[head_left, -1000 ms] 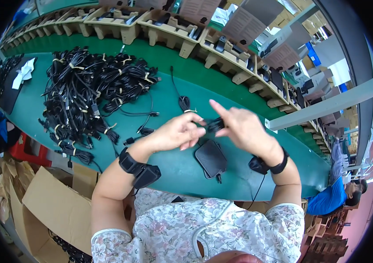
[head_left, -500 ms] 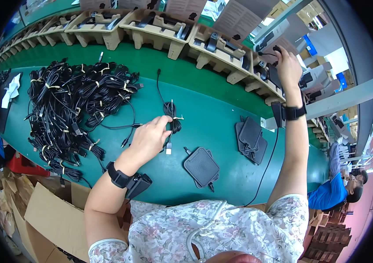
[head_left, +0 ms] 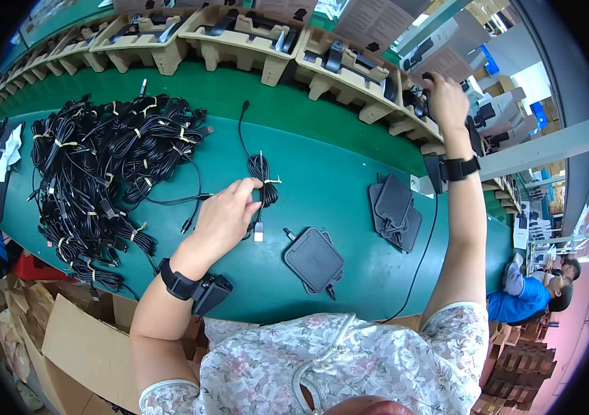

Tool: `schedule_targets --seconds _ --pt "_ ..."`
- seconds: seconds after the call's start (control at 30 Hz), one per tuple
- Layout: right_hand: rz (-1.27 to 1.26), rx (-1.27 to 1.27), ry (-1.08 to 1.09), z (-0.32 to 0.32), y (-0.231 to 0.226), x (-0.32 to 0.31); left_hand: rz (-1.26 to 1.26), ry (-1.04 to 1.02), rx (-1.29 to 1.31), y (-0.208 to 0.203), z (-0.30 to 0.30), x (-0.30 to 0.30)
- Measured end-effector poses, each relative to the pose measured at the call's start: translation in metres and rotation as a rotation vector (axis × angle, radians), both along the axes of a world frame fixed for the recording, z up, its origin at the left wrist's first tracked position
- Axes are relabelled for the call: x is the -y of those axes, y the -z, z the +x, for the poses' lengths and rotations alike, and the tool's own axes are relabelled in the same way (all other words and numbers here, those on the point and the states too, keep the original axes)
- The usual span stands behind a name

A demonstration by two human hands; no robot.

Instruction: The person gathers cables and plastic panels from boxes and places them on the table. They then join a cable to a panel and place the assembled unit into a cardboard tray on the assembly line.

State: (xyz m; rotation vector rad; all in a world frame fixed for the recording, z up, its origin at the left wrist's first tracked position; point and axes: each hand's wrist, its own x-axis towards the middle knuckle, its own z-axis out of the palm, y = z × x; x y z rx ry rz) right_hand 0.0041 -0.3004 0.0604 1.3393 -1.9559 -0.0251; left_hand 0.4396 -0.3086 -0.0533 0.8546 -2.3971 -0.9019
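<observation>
At trays (head_left: 370, 111), right hand (head_left: 448, 104) (earlier closer in)

A factory workplace, shown by its long green bench (head_left: 350, 200), lined-up moulded trays (head_left: 274, 68) and cable heap (head_left: 97, 149).

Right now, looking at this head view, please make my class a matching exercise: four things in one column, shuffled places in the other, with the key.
Things
1. left hand
2. right hand
3. large heap of black cables
4. open cardboard box

Places
A. beside the table, at the picture's lower left
B. near the row of tan trays
C. at a single tied cable bundle
D. on the left part of the green table

Pairs: 1-C, 2-B, 3-D, 4-A
</observation>
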Motion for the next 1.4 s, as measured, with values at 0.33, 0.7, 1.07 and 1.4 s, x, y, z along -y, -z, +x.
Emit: schedule_targets --seconds 0.33,0.7,1.07,1.4 --pt "-0.223 0.745 0.407 -0.054 0.082 0.078 0.024 0.024 -0.009 0.002 -0.004 0.002" --pt "0.152 0.575 0.241 -0.099 0.082 0.059 0.019 0.031 0.059 -0.002 0.000 0.002" --pt "-0.007 -0.074 -0.070 -0.011 0.054 0.001 -0.007 0.052 0.015 0.006 -0.001 0.004" --pt "0.744 0.460 -1.081 0.250 0.062 -0.140 -0.083 0.050 0.007 0.007 -0.003 0.001"
